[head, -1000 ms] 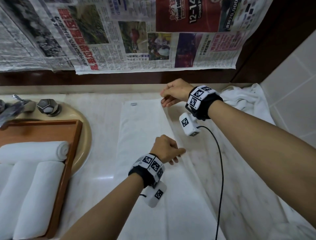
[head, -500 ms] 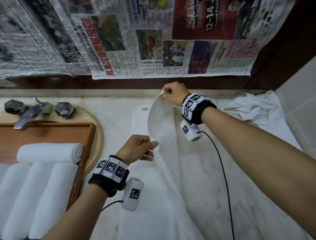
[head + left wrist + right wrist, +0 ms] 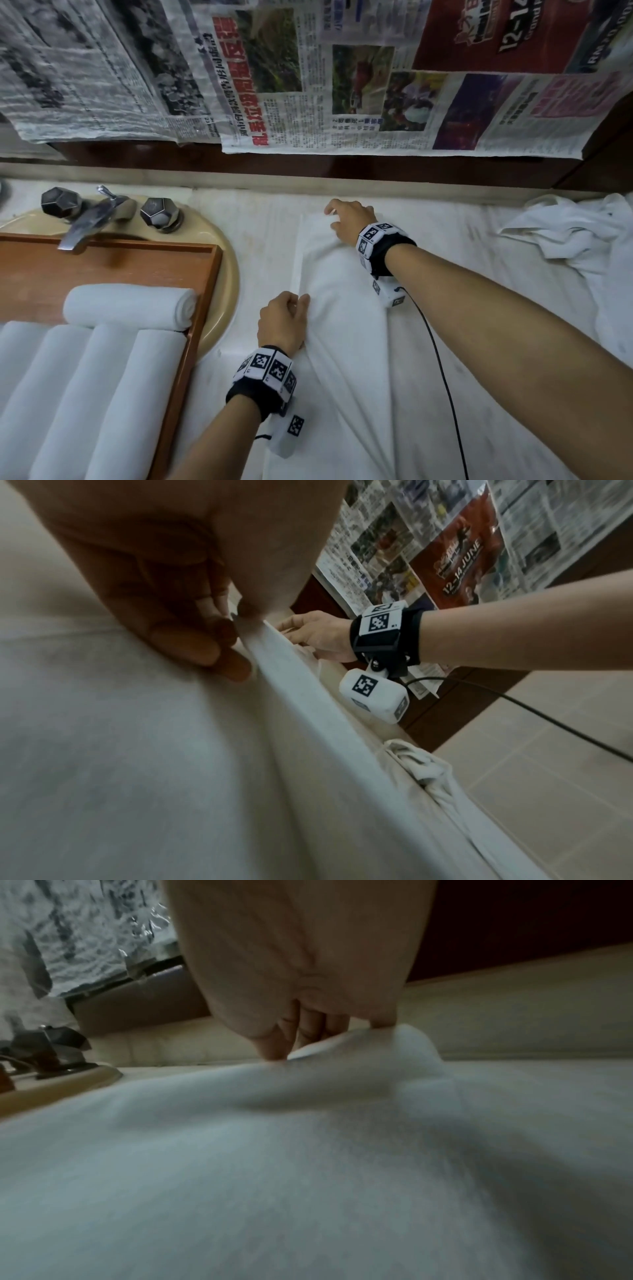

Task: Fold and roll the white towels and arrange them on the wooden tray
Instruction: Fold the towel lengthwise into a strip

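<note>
A long white towel (image 3: 342, 342) lies lengthwise on the marble counter, its right half folded over to the left. My left hand (image 3: 287, 315) pinches the folded edge at mid-length between thumb and fingers (image 3: 205, 647). At the far end my right hand (image 3: 346, 219) holds the towel's corner, which rises to the thumb (image 3: 383, 1022) in the right wrist view. The wooden tray (image 3: 102, 253) sits over the sink at the left. On it lies one rolled towel (image 3: 130, 306) crosswise, with several more rolls (image 3: 85, 394) side by side in front of it.
A heap of crumpled white towels (image 3: 575, 233) lies at the back right of the counter. The faucet (image 3: 92, 219) and its two knobs stand behind the tray. Newspaper (image 3: 308, 85) covers the wall above. A black cable (image 3: 442, 359) hangs from my right wrist across the counter.
Both hands lifted the towel's right edge and carried it over to the left, then lowered it onto the left half. The towel now lies folded in a narrower strip.
</note>
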`<move>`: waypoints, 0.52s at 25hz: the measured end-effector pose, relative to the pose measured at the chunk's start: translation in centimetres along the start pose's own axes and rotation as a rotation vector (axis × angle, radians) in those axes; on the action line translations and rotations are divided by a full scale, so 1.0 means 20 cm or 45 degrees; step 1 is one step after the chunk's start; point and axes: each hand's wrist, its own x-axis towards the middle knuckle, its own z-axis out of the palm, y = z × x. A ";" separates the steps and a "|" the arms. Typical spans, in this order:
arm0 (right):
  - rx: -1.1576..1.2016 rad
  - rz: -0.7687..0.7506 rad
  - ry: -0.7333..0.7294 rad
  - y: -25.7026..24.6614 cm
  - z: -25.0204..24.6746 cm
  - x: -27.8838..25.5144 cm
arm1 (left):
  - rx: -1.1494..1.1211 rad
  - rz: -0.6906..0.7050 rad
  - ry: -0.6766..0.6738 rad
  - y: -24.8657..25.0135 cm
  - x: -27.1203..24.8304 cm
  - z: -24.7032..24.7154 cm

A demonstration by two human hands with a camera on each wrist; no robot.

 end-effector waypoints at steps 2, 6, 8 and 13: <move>0.079 -0.022 -0.010 0.04 0.00 0.03 | 0.066 -0.002 0.051 0.02 0.05 0.01; 0.182 -0.029 -0.065 0.06 -0.02 0.08 | 0.071 -0.005 0.086 0.03 0.10 0.02; 0.147 -0.038 -0.095 0.08 -0.03 0.12 | 0.037 -0.004 0.093 0.02 0.10 0.03; -0.073 -0.080 -0.089 0.04 -0.04 0.17 | -0.017 -0.022 0.125 0.01 0.11 0.04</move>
